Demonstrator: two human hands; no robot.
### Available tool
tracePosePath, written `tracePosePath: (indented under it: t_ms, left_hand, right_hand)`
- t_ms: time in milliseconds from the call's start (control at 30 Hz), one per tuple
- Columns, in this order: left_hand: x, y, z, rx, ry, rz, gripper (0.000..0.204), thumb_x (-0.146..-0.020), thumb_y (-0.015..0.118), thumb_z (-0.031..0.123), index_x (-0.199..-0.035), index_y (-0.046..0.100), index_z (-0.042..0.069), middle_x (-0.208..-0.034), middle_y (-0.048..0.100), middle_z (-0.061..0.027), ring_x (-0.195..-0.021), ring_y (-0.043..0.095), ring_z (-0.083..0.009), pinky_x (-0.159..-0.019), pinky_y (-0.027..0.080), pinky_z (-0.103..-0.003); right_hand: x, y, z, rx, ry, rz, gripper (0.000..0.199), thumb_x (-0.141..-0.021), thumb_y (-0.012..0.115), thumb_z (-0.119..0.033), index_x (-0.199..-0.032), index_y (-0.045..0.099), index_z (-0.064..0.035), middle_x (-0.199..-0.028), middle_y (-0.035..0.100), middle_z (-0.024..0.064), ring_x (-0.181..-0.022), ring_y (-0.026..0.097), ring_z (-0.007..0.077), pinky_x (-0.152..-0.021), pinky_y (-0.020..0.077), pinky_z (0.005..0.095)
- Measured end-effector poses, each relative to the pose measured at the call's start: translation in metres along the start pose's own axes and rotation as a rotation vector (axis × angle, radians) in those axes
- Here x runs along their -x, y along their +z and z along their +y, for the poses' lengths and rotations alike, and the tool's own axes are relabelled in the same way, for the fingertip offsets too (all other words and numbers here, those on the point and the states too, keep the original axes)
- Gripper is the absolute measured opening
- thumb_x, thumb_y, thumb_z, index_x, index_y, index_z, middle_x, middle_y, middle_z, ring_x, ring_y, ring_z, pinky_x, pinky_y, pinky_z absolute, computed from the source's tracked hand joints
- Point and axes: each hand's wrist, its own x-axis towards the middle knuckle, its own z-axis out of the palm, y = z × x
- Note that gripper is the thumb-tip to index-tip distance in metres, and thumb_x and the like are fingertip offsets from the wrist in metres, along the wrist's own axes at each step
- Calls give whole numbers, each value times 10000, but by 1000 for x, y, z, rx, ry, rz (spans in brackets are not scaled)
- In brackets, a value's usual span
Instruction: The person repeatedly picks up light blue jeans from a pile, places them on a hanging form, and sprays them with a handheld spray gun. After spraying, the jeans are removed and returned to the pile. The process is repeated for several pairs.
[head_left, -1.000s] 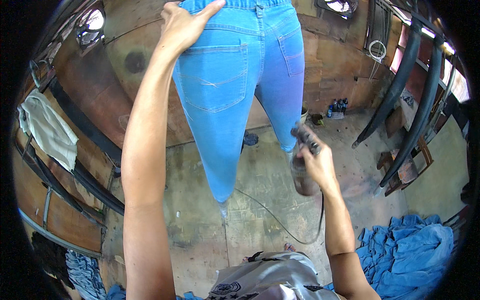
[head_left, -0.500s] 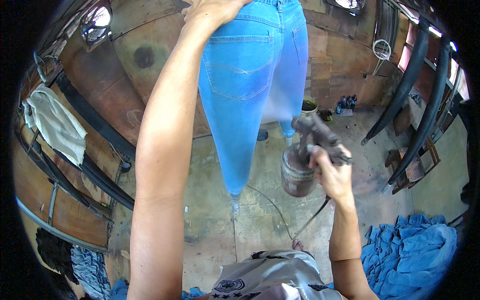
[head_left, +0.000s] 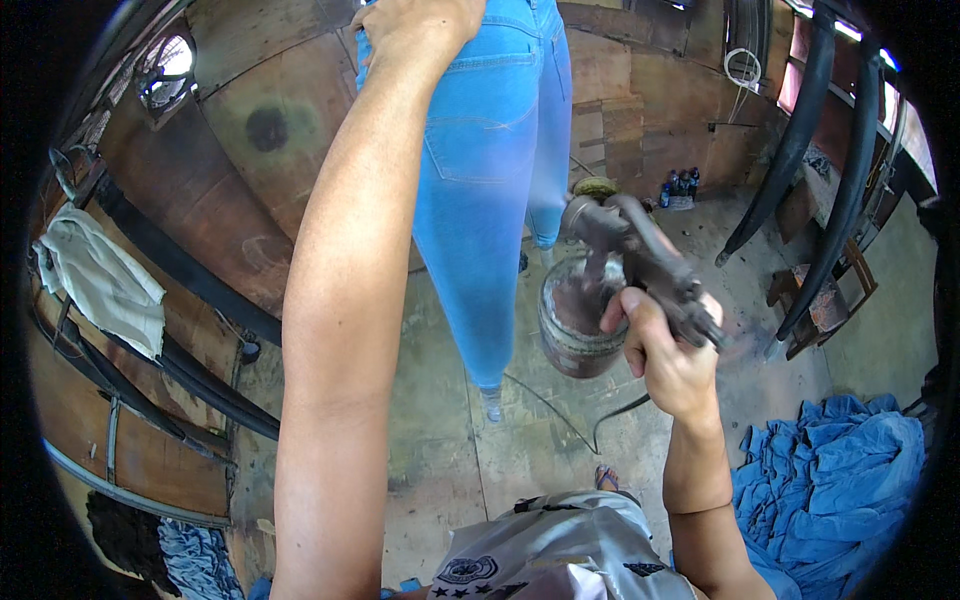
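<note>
A pair of blue jeans hangs upright in front of me, its legs filled out on a form and a back pocket facing me. High at the waist, my left hand grips the jeans' side edge; some of its fingers are hidden. My right hand is wrapped round the handle of a dark, stained spray gun. Below the gun hangs its round paint cup, coated in dried drips. The nozzle points at the legs without touching, and a faint purplish mist shows between them.
A dark hose trails from the gun to the floor. Blue garments lie heaped at the lower right. Thick black pipes slant down on the right near a wooden chair. A white cloth hangs at left; a bucket stands behind the jeans.
The spray gun, in my right hand, has come up and nearer to me. The jeans appear turned slightly, and their waist sits further left in view. My left hand keeps its hold.
</note>
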Motion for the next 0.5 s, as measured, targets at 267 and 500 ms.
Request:
tracePosePath:
  t_ms: [267, 500]
  left_hand:
    - [-18, -9, -16, 24, -150, -144, 1162, -752, 545, 821, -1404, 272, -101, -1345, 498, -339, -1261, 530, -400, -1044, 436, -445]
    - [-51, -4, -67, 249, 58, -341, 1251, -709, 612, 801, -1341, 357, -248, -1288, 449, -468, -1218, 513, -532, -1031, 438, -520]
  right_hand:
    - [-12, -2, 69, 446, 337, -203, 563, -841, 524, 32, -1403, 507, -6, -1020, 701, 81, -791, 623, 104, -813, 502, 274]
    - [-29, -21, 16, -158, -159, 25, 552, -883, 485, 25, -1433, 443, 24, -879, 711, 126, -466, 485, 38, -405, 382, 193]
